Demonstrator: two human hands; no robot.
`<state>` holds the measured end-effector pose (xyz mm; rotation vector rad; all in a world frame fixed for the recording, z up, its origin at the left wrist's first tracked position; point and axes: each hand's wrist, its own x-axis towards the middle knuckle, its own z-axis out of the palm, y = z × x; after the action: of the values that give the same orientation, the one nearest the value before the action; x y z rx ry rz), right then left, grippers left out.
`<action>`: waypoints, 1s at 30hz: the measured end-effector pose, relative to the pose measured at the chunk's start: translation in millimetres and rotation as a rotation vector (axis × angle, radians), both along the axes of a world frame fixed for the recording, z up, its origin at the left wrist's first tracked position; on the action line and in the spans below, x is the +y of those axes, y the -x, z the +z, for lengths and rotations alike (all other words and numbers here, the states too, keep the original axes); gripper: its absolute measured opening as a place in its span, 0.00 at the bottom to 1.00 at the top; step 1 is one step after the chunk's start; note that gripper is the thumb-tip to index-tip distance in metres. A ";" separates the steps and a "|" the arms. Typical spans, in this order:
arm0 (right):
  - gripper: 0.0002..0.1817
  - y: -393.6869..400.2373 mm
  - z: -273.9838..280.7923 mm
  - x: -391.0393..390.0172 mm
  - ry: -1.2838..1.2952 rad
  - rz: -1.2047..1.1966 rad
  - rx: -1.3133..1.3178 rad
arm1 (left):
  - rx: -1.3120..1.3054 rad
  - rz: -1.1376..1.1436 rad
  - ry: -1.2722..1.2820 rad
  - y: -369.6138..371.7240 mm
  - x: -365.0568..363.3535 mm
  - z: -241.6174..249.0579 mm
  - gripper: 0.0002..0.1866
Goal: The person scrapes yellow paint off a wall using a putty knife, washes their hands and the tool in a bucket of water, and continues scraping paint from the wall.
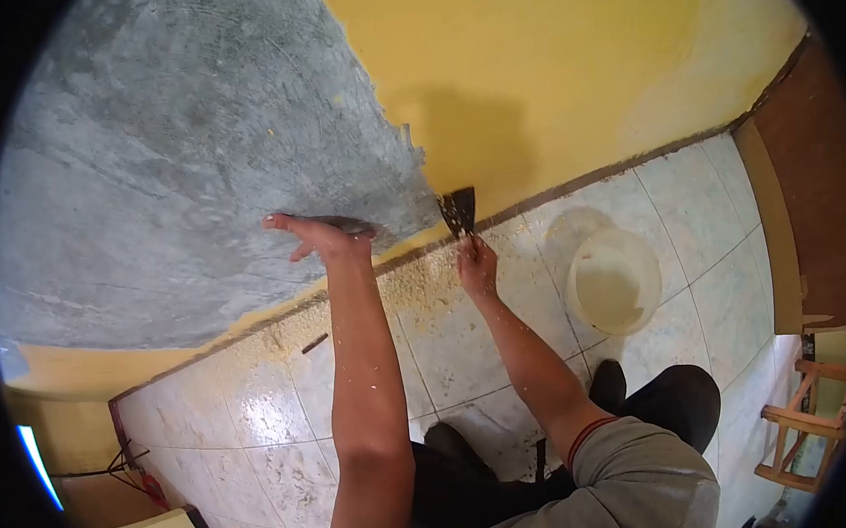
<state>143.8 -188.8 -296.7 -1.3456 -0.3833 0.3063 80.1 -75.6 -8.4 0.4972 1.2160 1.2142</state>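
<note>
My left hand [316, 236] rests flat against the bare grey part of the wall [201, 151], fingers spread, holding nothing. My right hand [477, 264] grips the handle of a dark scraper [458, 210], its blade pressed to the wall where the grey patch meets the yellow paint [546, 60], just above the floor line. Yellow paint flakes [424, 283] lie scattered on the tiles under both hands.
A pale plastic bucket [614, 282] stands on the tiled floor to the right. My dark trousers and shoes [608, 383] show below. A wooden frame [808, 426] stands at far right, and cables [129, 461] lie at lower left near the skirting.
</note>
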 end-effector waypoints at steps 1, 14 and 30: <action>0.17 3.0 2.9 0.0 -0.008 0.001 -0.003 | -0.005 -0.011 0.010 3.1 -0.9 -0.6 0.69; 0.19 -4.3 1.9 -7.7 -0.015 0.027 0.077 | -0.114 -0.030 -0.018 3.7 8.6 -10.3 0.71; 0.20 -9.6 37.1 3.3 0.144 -0.041 -0.201 | -0.068 -0.053 -0.005 19.9 -3.4 -29.6 0.70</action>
<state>153.5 -185.6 -259.6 -1.5292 -0.5084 0.1674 60.2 -79.0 -38.0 0.4856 1.1357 1.1798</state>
